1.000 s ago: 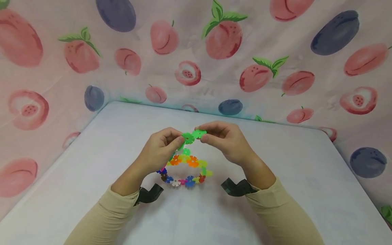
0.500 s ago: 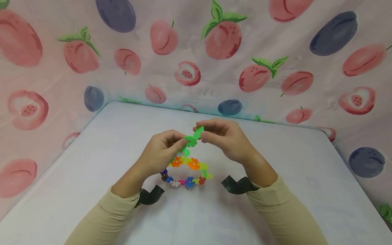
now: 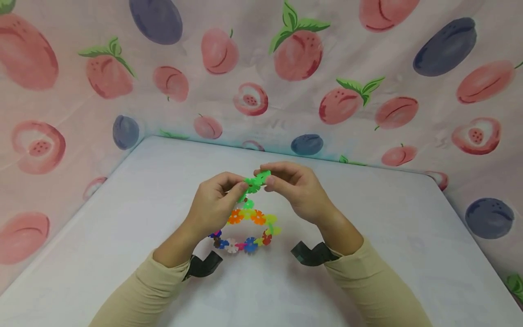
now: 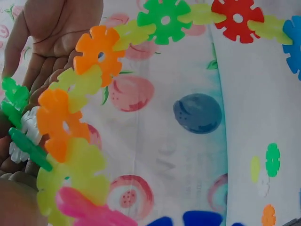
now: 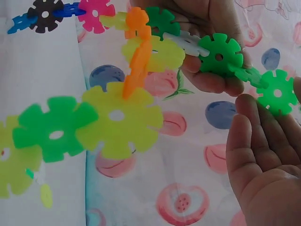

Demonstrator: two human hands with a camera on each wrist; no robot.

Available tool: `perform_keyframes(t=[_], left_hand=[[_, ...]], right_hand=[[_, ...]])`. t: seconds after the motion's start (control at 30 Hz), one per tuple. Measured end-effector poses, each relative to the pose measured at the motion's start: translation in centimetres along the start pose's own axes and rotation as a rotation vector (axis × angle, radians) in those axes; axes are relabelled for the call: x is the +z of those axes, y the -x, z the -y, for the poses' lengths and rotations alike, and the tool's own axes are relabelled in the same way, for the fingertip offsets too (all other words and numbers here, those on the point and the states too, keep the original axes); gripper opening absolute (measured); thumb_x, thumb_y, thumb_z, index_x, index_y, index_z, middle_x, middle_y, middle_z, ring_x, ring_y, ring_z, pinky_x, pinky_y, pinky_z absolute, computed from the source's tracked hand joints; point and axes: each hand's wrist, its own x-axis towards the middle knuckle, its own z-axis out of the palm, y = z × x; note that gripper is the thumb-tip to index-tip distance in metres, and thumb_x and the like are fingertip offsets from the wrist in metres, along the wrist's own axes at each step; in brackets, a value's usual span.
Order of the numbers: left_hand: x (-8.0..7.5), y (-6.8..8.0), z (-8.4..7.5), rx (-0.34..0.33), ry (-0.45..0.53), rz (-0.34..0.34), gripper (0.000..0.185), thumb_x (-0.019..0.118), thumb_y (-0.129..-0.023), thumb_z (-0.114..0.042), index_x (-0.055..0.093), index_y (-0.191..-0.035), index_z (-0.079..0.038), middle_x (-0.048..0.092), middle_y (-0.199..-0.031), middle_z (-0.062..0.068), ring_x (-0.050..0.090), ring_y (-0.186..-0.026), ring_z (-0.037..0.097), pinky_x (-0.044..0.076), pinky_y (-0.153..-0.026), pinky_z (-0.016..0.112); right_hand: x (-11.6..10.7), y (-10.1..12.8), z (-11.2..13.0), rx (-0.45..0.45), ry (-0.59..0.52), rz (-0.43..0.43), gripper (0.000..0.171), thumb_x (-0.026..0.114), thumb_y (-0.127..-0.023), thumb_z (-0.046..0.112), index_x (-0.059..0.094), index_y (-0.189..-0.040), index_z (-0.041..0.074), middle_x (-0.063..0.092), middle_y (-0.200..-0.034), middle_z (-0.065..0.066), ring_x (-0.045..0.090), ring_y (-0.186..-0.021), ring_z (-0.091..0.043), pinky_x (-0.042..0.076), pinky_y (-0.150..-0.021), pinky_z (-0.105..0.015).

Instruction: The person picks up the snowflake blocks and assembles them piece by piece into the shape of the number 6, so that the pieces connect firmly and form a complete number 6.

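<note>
A loop (image 3: 254, 220) of thin, notched, flower-shaped plastic discs, slightly translucent to my eye, hangs above the counter (image 3: 392, 218), short of its far edge. The left hand (image 3: 213, 199) pinches its attached green strand (image 5: 229, 50), fingers nearly closed; the right hand (image 3: 304, 193) pinches the end disc (image 3: 264, 175) just as narrowly.

Disc loop (image 3: 258, 217) below fingers (image 3: 278, 184), curtain (image 3: 282, 102) behind table (image 3: 380, 213)

The head view looks forward and down from the near side of the white counter (image 3: 380, 218), reaching its far edge and both far corners. Both wrist views sit close up, rolled sideways, facing past the ring of coloured flower-shaped plastic discs (image 3: 258, 217) to the pink fruit-printed cloth (image 3: 278, 97); all three share these.
</note>
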Motion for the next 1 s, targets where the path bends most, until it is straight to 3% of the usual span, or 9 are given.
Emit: perform_keyframes(t=[0.2, 0.4, 0.6, 0.93, 1.0], left_hand=[[0.0, 0.0, -0.2, 0.007, -0.008, -0.013, 0.013, 0.062, -0.099, -0.008, 0.069, -0.101, 0.002, 0.070, -0.088, 0.006, 0.060, -0.074, 0.020, 0.053, -0.067, 0.027], [0.3, 0.0, 0.1, -0.008, 0.008, -0.022, 0.011, 0.062, -0.099, -0.006, 0.070, -0.098, 0.002, 0.069, -0.084, 0.007, 0.061, -0.074, 0.021, 0.053, -0.067, 0.028], [0.3, 0.1, 0.3, -0.002, 0.014, -0.028, 0.011, 0.062, -0.099, -0.006, 0.069, -0.098, 0.002, 0.068, -0.084, 0.009, 0.062, -0.074, 0.021, 0.054, -0.069, 0.027], [-1.6, -0.4, 0.0, -0.093, -0.058, 0.093, 0.017, 0.062, -0.101, -0.016, 0.070, -0.110, -0.005, 0.070, -0.098, 0.004, 0.064, -0.083, 0.027, 0.054, -0.070, 0.034], [-2.0, -0.5, 0.0, -0.087, -0.070, 0.096, 0.018, 0.061, -0.101, -0.016, 0.070, -0.112, -0.005, 0.070, -0.102, 0.005, 0.066, -0.087, 0.027, 0.056, -0.077, 0.038]], right_hand=[[0.3, 0.0, 0.2, 0.034, 0.040, -0.012, 0.031, 0.060, -0.098, 0.000, 0.061, -0.127, -0.011, 0.067, -0.121, -0.019, 0.066, -0.107, -0.024, 0.052, -0.095, -0.039], [0.4, 0.0, 0.3, 0.079, 0.129, -0.027, 0.031, 0.060, -0.098, -0.001, 0.063, -0.127, -0.009, 0.069, -0.119, -0.016, 0.068, -0.103, -0.024, 0.052, -0.094, -0.038], [0.6, 0.0, 0.1, 0.086, 0.146, -0.038, 0.030, 0.061, -0.097, 0.000, 0.064, -0.127, -0.007, 0.069, -0.119, -0.015, 0.067, -0.108, -0.023, 0.052, -0.094, -0.037], [0.5, -0.1, -0.8, 0.047, 0.148, 0.001, 0.034, 0.060, -0.098, 0.000, 0.059, -0.131, -0.008, 0.067, -0.121, -0.017, 0.068, -0.099, -0.025, 0.054, -0.084, -0.035], [0.4, -0.3, -1.0, 0.055, 0.166, -0.002, 0.035, 0.058, -0.099, 0.002, 0.057, -0.133, -0.007, 0.066, -0.120, -0.016, 0.068, -0.099, -0.025, 0.054, -0.084, -0.036]])
